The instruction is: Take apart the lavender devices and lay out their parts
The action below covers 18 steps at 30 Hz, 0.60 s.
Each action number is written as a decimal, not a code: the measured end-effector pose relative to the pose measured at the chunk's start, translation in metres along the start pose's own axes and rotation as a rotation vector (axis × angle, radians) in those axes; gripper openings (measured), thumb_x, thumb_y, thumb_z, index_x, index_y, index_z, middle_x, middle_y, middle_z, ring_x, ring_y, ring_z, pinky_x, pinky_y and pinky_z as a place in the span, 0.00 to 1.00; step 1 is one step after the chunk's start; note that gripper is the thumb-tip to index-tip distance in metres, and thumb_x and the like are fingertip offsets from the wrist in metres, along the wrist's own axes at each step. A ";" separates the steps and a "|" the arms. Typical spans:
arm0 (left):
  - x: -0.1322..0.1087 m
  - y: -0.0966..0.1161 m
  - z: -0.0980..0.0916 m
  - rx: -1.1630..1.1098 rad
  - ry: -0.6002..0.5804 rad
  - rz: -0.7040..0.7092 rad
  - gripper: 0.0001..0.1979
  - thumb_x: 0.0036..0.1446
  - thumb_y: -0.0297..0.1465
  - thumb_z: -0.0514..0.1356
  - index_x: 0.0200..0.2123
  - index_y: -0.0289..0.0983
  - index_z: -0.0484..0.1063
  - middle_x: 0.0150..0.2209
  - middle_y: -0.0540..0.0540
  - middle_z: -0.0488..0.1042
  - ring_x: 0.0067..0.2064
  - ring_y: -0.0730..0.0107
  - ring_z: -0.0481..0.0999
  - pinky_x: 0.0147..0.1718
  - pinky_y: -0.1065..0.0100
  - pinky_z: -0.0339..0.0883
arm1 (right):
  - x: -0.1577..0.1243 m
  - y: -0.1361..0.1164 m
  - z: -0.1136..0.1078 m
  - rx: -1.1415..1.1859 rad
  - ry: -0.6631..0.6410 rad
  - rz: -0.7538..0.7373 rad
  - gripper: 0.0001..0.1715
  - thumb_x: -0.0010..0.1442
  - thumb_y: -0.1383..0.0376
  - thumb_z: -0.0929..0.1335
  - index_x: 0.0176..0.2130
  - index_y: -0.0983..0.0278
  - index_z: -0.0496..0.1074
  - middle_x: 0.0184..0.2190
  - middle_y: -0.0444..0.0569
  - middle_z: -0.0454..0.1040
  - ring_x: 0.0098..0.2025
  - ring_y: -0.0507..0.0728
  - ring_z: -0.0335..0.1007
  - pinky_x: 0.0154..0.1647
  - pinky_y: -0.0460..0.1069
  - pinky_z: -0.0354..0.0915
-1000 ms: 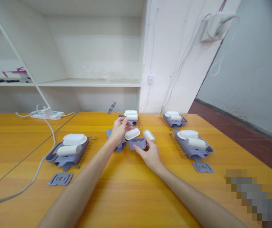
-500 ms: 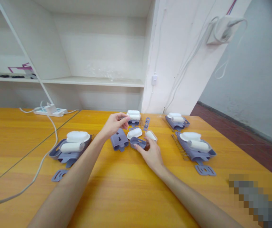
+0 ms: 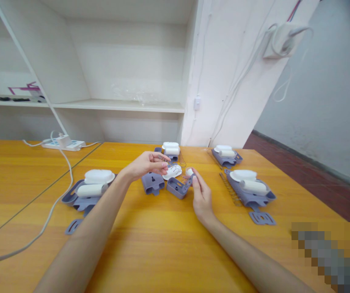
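Observation:
My left hand (image 3: 146,165) is closed in a pinch on a thin wire coil spring (image 3: 162,158), held above the purple-grey housing (image 3: 152,184). My right hand (image 3: 203,196) grips a small slotted purple-grey plate (image 3: 188,184) between thumb and fingers. That plate stands tilted at the right end of an open purple-grey oval tray (image 3: 175,189) on the table; whether they touch I cannot tell. Behind the tray lies a white oval part (image 3: 171,173) with wire coils in front of it. A white piece (image 3: 189,171) shows partly behind my right fingers.
Similar sets of purple-grey and white parts lie at left (image 3: 99,176), back (image 3: 170,146), back right (image 3: 226,154) and right (image 3: 254,187). Loose springs (image 3: 230,189) lie beside the right set. A white cable (image 3: 61,183) runs from a power strip (image 3: 63,143) across the table's left side.
My right hand has let go of the tray and now holds the slotted plate, which lay farther back. My left hand has come slightly lower and left, with the spring now showing.

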<state>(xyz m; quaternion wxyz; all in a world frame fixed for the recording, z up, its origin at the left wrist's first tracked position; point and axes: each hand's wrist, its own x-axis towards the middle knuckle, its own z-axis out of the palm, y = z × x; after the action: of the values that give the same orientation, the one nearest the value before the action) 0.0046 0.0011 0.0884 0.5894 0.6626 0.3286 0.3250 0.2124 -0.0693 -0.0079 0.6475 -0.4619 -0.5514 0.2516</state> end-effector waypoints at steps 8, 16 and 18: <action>0.008 -0.005 0.008 0.066 0.152 0.077 0.18 0.50 0.44 0.61 0.33 0.35 0.66 0.24 0.47 0.74 0.25 0.69 0.75 0.26 0.67 0.71 | -0.003 -0.004 0.001 -0.059 0.023 -0.060 0.24 0.63 0.56 0.60 0.54 0.65 0.65 0.52 0.54 0.68 0.54 0.59 0.63 0.58 0.57 0.57; 0.016 -0.004 0.023 0.039 0.441 0.170 0.18 0.49 0.43 0.60 0.20 0.36 0.61 0.13 0.53 0.65 0.15 0.77 0.65 0.18 0.74 0.61 | -0.006 -0.007 0.000 -0.183 0.003 -0.131 0.24 0.63 0.58 0.60 0.57 0.63 0.61 0.52 0.54 0.67 0.52 0.60 0.64 0.53 0.57 0.61; 0.017 -0.005 0.023 0.054 0.522 0.196 0.17 0.50 0.40 0.59 0.18 0.36 0.59 0.11 0.53 0.63 0.13 0.78 0.62 0.17 0.75 0.59 | -0.006 -0.008 -0.002 -0.227 0.002 -0.164 0.24 0.63 0.59 0.60 0.58 0.63 0.60 0.53 0.54 0.66 0.52 0.59 0.64 0.53 0.57 0.61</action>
<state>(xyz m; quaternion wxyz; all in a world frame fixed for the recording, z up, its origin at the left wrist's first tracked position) 0.0329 0.0024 0.0821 0.4325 0.6006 0.4121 0.5314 0.2111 -0.0783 -0.0039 0.6100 -0.4857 -0.6118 0.1333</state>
